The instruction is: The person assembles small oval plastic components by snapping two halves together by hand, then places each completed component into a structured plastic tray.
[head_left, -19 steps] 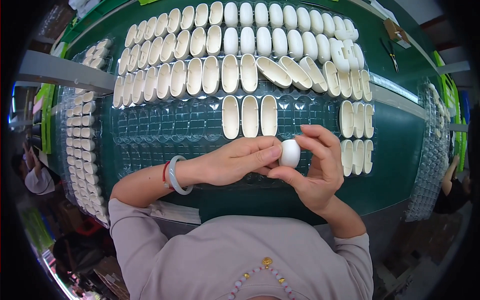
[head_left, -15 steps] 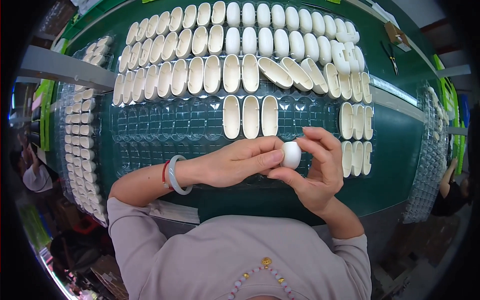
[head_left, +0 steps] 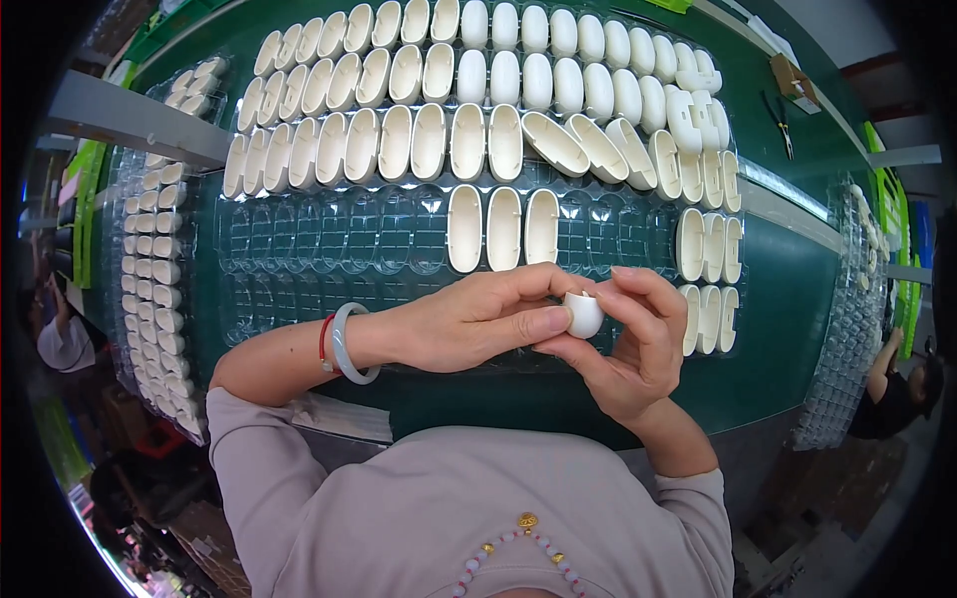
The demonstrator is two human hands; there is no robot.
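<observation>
Close to the table's front edge, a white rounded plastic shell [head_left: 584,317] is held between my two hands. My left hand [head_left: 488,321] pinches its left side with thumb and fingers. From the right, the thumb and fingers of my right hand [head_left: 630,344] close on the same shell. Its upper edge partly hides behind the fingers. Just beyond my hands, three cream hollow shell halves [head_left: 503,229] lie with their insides up in a clear plastic tray [head_left: 329,239]. More rows of shells fill the far tray pockets, some hollow side up, others showing smooth white backs [head_left: 536,82].
Clear trays of small cream parts [head_left: 150,289] stand at the left beside a grey metal post [head_left: 140,120]. Pliers [head_left: 785,128] and a small cardboard box [head_left: 795,85] lie far right. Stacked clear trays [head_left: 847,319] line the right side. Other people sit at both outer edges.
The shell has turned in my fingers, so its upper edge now shows where a smooth rounded back faced up before. Both hands stay in nearly the same place; the view has shifted slightly.
</observation>
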